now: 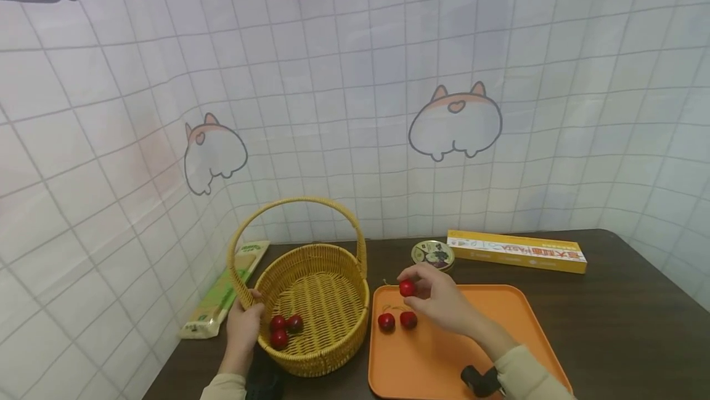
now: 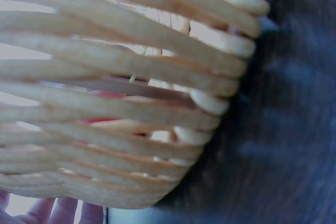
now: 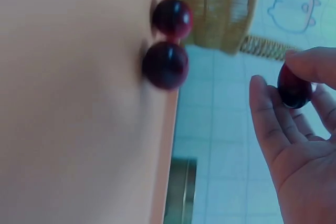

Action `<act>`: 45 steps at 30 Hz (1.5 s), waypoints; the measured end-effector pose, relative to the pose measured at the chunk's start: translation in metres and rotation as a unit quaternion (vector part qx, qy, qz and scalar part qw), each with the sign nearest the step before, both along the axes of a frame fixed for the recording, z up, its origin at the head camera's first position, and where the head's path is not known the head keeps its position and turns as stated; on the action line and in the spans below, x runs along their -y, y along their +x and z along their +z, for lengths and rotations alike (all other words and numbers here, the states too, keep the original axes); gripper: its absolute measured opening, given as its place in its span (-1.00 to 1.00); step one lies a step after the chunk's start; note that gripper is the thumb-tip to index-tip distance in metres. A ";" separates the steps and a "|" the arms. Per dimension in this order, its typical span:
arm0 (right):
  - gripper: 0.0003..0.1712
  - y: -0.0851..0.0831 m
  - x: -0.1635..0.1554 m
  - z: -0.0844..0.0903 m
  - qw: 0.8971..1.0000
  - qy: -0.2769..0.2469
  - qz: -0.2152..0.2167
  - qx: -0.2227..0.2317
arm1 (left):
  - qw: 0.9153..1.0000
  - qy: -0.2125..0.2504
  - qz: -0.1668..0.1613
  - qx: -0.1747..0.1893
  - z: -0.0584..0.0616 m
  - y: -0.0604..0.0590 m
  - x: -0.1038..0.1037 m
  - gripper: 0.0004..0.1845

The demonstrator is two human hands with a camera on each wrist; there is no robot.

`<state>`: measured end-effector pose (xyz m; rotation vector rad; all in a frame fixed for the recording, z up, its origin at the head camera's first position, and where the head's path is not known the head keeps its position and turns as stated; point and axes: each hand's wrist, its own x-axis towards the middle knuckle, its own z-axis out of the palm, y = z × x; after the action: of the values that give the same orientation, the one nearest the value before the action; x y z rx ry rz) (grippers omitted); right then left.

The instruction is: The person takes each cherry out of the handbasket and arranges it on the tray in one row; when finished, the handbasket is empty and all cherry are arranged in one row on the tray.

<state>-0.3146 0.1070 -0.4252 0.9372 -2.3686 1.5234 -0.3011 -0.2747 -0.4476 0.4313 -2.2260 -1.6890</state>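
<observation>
My left hand (image 1: 243,328) grips the yellow wicker basket (image 1: 362,326) at the left of its rim, by the foot of the tall handle. In the left wrist view, fingers (image 2: 63,211) show below the blurred basket weave (image 2: 131,108). Three dark red cherries lie together inside the basket at its left. With thumb and fingertips my right hand (image 1: 444,301) pinches a cherry (image 1: 407,288) over the far left part of the orange tray (image 1: 471,381). Two more cherries, one of them the left cherry (image 1: 386,322), rest on the tray just below that hand, thin stems showing.
Behind the tray stands a round tin (image 1: 434,253), beside a long yellow pasta box (image 1: 516,252). A green and cream packet (image 1: 213,301) lies left of the basket. Close behind the dark table (image 1: 627,314) hangs a white gridded curtain (image 1: 355,92) with dog drawings.
</observation>
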 end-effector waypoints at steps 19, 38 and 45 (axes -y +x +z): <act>-0.60 -0.013 -0.045 -0.025 0.989 0.120 -0.076 0.050 | 1.000 -0.002 -0.004 0.007 0.000 0.001 0.000 -0.63; -0.54 -0.015 -0.048 -0.033 0.981 0.121 -0.057 0.142 | 1.000 -0.006 -0.001 0.000 -0.002 0.000 0.001 -0.64; -0.53 -0.014 -0.046 -0.033 0.981 0.135 -0.034 0.133 | 1.000 -0.017 0.005 0.001 -0.001 0.000 0.001 -0.64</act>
<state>-0.3282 0.1532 -0.4585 0.7299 -2.8200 1.4032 -0.3008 -0.2753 -0.4488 0.4342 -2.2472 -1.6440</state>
